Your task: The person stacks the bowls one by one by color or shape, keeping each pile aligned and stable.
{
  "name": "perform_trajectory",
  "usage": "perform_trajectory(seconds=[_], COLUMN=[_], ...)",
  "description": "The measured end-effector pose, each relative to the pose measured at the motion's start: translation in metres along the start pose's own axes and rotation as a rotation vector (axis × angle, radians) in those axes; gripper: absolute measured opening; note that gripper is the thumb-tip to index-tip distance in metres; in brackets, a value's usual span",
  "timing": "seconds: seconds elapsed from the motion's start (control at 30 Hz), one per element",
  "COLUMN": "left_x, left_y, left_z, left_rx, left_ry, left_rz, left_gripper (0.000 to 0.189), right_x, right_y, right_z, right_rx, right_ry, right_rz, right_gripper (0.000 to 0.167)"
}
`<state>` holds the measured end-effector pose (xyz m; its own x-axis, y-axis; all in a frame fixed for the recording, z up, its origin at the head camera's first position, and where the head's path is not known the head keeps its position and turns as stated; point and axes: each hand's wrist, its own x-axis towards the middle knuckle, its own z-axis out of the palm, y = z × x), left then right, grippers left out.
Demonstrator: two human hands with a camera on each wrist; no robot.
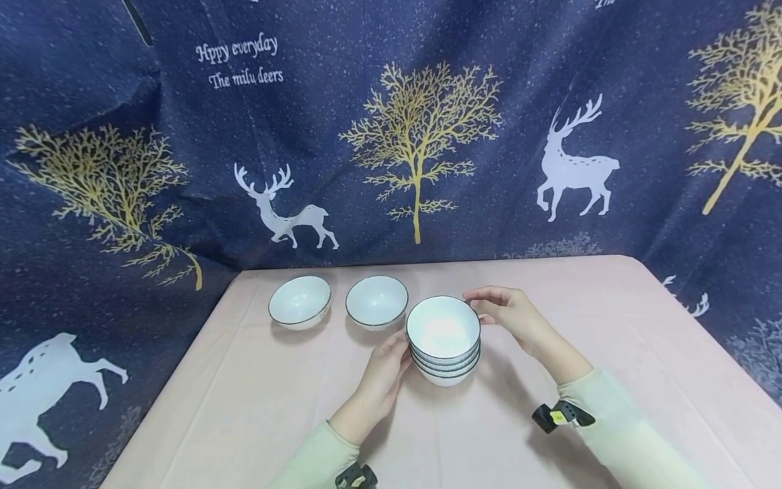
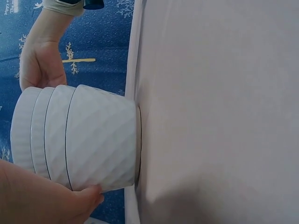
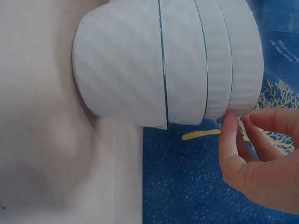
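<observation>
A stack of several white bowls [image 1: 444,333] with dark rims stands on the table, its sides faceted or ribbed in the wrist views. On its left side, my left hand [image 1: 383,373] holds the stack, fingers reaching low on the bottom bowl [image 2: 105,140]. From the right, my right hand [image 1: 507,312] has its fingertips at the rim of the top bowl [image 3: 247,60], pinching it in the right wrist view. The far side of the stack is hidden.
Two separate white bowls stand behind and left of the stack: a middle bowl [image 1: 377,302] and a leftmost bowl [image 1: 299,302]. A pale pink cloth covers the table [image 1: 244,407]. Beyond its back edge hangs a dark blue curtain [image 1: 476,210] with deer and trees.
</observation>
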<state>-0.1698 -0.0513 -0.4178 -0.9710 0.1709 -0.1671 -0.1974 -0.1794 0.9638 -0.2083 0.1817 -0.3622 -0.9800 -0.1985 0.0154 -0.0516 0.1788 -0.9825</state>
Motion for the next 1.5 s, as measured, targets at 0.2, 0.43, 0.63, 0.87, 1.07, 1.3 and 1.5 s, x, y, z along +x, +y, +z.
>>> perform_trajectory(seconds=[0.2,0.43,0.63,0.87,1.07,1.3,1.5], left_x=[0.000,-0.003,-0.005,-0.002,-0.001,-0.003,-0.002], left_y=[0.001,0.006,0.009,0.008,0.010,0.017,0.023], left_z=[-0.004,-0.005,-0.006,-0.008,-0.012,-0.016,-0.020], left_rx=[0.018,0.039,0.061,0.056,0.061,0.039,0.030], left_ry=[-0.014,-0.018,-0.031,-0.019,-0.017,-0.024,-0.028], left_rz=[-0.004,-0.016,-0.025,-0.029,-0.028,-0.036,-0.015], left_gripper=[0.046,0.047,0.048,0.046,0.047,0.049,0.049], right_x=[0.000,-0.001,-0.003,-0.006,-0.006,-0.006,-0.004], right_y=[-0.002,-0.003,-0.006,-0.010,-0.017,-0.030,-0.036], right_z=[0.003,0.005,0.006,0.010,0.016,0.025,0.031], right_rx=[-0.007,-0.005,0.002,0.005,0.011,0.055,0.067], right_ry=[0.024,0.027,0.040,0.062,0.091,0.105,0.101], right_rz=[-0.032,-0.047,-0.075,-0.081,-0.113,-0.155,-0.179], right_gripper=[0.034,0.035,0.035,0.036,0.036,0.035,0.038])
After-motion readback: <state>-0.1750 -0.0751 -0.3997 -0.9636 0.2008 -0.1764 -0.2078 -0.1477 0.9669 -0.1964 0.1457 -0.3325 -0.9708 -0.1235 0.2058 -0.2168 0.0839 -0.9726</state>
